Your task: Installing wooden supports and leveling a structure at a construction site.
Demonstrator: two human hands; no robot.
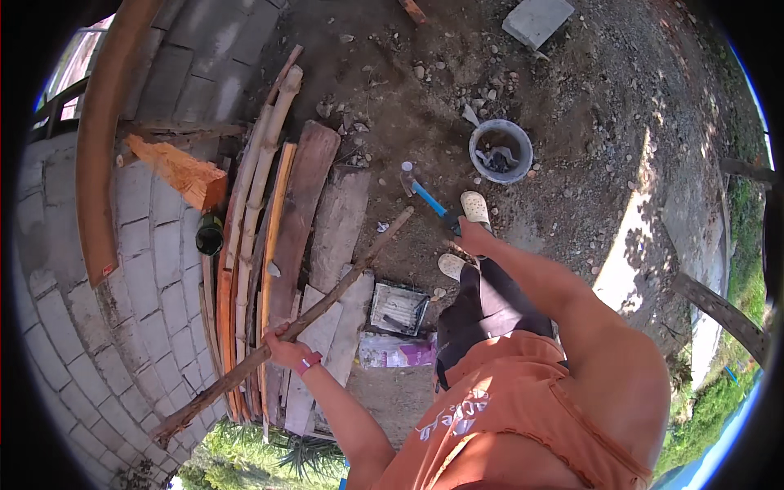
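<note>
The left hand point(286, 349) has its fingers curled around a rough wooden pole point(351, 278), closed on it below its middle. The pole slants across the ground's left side, its thicker lower end near the block wall point(147, 278) and its thinner upper end just short of the hammer's handle. Whether it touches the boards under it cannot be told. A red band point(309, 362) circles the left wrist.

The right hand point(472, 237) grips a hammer point(429, 198) by the dark end of its blue handle; its fingers look closed around it, though partly hidden. The hammer's head points away from the body, above the bare ground point(425, 106).

Long boards point(306, 196) and bamboo poles point(261, 163) lie side by side along the ground's left edge, next to the wall. A grey bucket point(500, 177) with something in it stands beyond the pale clogs point(474, 204), and a concrete block point(536, 22) lies near the ground's far edge. Close to the person's left leg are a ridged tray point(396, 309) and a purple-and-white bag point(396, 350).
</note>
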